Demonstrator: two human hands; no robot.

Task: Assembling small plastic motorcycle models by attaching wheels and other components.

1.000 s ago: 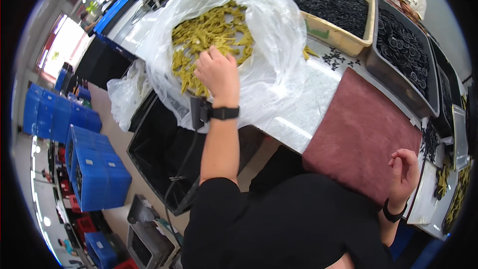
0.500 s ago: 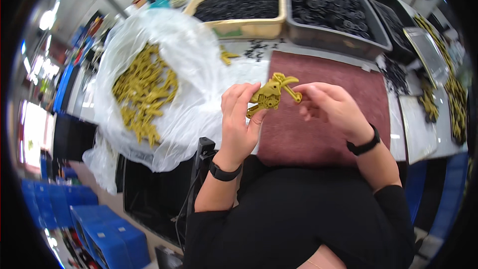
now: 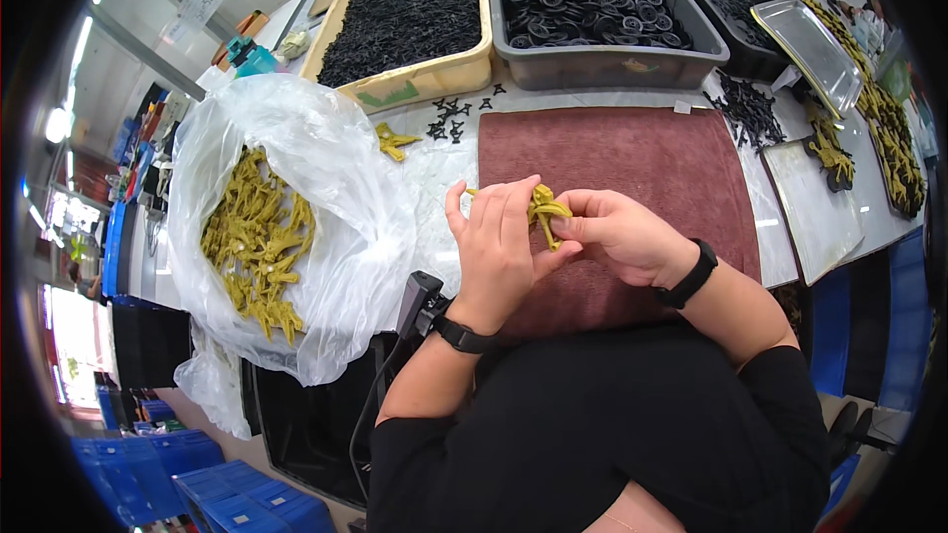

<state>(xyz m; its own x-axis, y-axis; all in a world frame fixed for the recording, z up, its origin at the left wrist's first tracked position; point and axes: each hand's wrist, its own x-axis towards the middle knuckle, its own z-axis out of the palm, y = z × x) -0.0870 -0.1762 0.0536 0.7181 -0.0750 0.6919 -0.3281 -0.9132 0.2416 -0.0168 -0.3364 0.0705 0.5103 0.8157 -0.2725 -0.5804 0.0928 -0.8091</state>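
Observation:
Over the reddish-brown cloth mat [image 3: 632, 153], I hold an olive-yellow molded plastic part [image 3: 545, 209] with a curved arm and thin prongs. Around its left side, the fingers of my left hand [image 3: 497, 252] are closed and cover much of it. My right hand [image 3: 632, 239] pinches the part's right end between thumb and fingers. Both hands almost meet, so the details of the part between them are hidden. Left of the mat, a clear plastic bag [image 3: 360, 257] holds many similar yellow parts [image 3: 259, 257].
A cream bin [image 3: 464, 67] of small black pieces and a grey bin [image 3: 612, 71] of black wheels stand behind the mat. Loose black pieces [image 3: 449, 118] and yellow parts [image 3: 395, 141] lie nearby. At right are black pieces [image 3: 748, 111], a clear tray [image 3: 812, 51] and yellow-and-black assemblies [image 3: 894, 153].
My right hand has moved left and closed on the part's right end. My left hand has turned, its back now covering more of the part. The view has shifted.

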